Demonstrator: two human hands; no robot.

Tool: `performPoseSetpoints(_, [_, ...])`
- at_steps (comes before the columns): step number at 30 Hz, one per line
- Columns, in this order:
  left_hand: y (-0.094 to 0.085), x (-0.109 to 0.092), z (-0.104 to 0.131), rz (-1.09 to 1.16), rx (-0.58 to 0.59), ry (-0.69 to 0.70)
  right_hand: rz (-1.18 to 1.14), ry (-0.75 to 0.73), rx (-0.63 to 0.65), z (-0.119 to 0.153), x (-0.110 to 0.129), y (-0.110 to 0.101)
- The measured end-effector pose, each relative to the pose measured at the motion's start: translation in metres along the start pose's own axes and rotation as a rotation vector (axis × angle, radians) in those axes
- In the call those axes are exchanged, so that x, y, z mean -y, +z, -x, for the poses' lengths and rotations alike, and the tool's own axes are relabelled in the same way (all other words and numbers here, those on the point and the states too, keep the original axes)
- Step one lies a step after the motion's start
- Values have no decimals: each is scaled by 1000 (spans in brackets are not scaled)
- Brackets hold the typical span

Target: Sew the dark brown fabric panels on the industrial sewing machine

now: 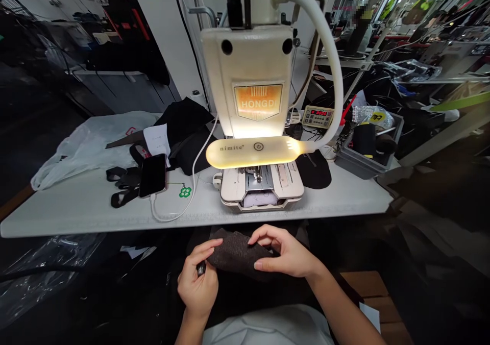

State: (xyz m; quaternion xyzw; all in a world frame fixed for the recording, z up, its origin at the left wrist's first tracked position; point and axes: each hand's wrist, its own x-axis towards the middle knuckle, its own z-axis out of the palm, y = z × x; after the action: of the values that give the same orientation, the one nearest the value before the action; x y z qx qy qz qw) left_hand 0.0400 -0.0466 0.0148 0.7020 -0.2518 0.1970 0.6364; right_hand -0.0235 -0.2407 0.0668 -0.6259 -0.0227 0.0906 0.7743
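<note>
Dark brown cloth (238,255) is resting between our hands, in front of the sewing machine (248,64) and lower than its bed (230,184). Our left hand (199,281) is pinching the cloth's left edge, while a small dark object (201,268), too unclear for naming, is showing within its curled fingers. Our right hand (286,253) is gripping the right end between thumb and bent fingers. Above the machine's bed, a lamp (248,153) is glowing. Left of the machine, we are seeing a phone (153,175) with a white cable (194,179) and, closer in, a green charm (185,191). Right of the machine, a control box (317,117) is showing red digits.
</note>
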Motion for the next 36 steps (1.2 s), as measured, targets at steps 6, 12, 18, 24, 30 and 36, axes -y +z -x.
performPoseSetpoints(6, [0, 0, 1, 6, -12, 19, 42, -36, -62, -2, 1, 6])
performPoseSetpoints(12, [-11, -25, -1, -18, 212, 29, 522, -208, -229, 0, 9, 9])
performPoseSetpoints(18, [-1, -58, -24, -72, 668, -149, 1192, -619, -168, 3, 11, 10])
performPoseSetpoints(24, [23, -46, -30, -233, 553, 118, 1357, -913, -353, 15, 10, 12])
performPoseSetpoints(30, [10, -53, -20, -247, 270, 537, 1311, -1169, -529, 27, 14, 14])
performPoseSetpoints(36, [2, -68, -16, -194, 181, 650, 1232, -1242, -683, 37, 19, 30])
